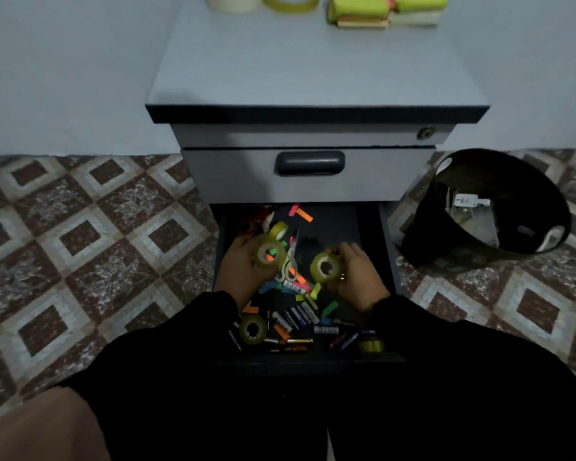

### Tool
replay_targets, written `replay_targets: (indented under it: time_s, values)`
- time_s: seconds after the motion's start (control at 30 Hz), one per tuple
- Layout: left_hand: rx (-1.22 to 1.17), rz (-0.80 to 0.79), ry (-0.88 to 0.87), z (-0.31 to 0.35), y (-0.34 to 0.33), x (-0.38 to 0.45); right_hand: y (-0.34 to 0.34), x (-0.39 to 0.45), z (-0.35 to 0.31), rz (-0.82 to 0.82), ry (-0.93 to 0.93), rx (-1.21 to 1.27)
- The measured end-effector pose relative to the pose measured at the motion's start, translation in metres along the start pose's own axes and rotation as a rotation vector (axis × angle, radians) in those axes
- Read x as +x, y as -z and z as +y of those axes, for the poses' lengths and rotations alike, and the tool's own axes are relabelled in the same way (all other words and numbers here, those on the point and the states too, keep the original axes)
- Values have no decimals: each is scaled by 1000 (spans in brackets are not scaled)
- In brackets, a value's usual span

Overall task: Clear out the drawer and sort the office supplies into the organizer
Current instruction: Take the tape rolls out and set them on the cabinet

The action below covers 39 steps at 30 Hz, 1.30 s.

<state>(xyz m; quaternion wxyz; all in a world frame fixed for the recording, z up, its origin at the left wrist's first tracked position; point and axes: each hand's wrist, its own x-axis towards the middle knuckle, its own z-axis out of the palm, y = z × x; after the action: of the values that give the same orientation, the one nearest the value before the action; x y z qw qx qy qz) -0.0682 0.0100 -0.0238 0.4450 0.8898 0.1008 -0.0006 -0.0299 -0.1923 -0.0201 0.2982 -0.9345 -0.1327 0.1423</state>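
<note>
While both hands reach into the open drawer [368, 224], left hand [243, 264] grips a tape roll [269, 255], right hand [354, 271] grips a second tape roll [326, 268], scissors [290, 264] between them, batteries [296, 319] and a third tape roll [252, 329] nearer the front edge

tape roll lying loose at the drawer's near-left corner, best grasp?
The tape roll lies flat, its hole facing up. Come from above: one finger in the core, thumb on the outer rim, at its left side, probably; batteries crowd its right.
</note>
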Motion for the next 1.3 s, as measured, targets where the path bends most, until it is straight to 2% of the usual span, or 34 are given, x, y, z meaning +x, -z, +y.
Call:
replay_targets:
  time_s: [0.3, 0.53, 0.7, 0.77, 1.3]
  values:
    - [-96, 136, -149, 74, 82, -4, 97, 0, -84, 73, 248, -82]
    - [35, 253, -286, 127, 138, 16, 152, 16, -141, 122, 343, -65]
    - [25, 326, -341, 144, 164, 30, 176, 50, -167, 165, 352, -101]
    - [15, 336, -311, 150, 173, 40, 185, 67, -175, 160, 354, -134]
    - [10, 255, -252, 159, 196, 134, 225, 210, -187, 125, 233, -503]
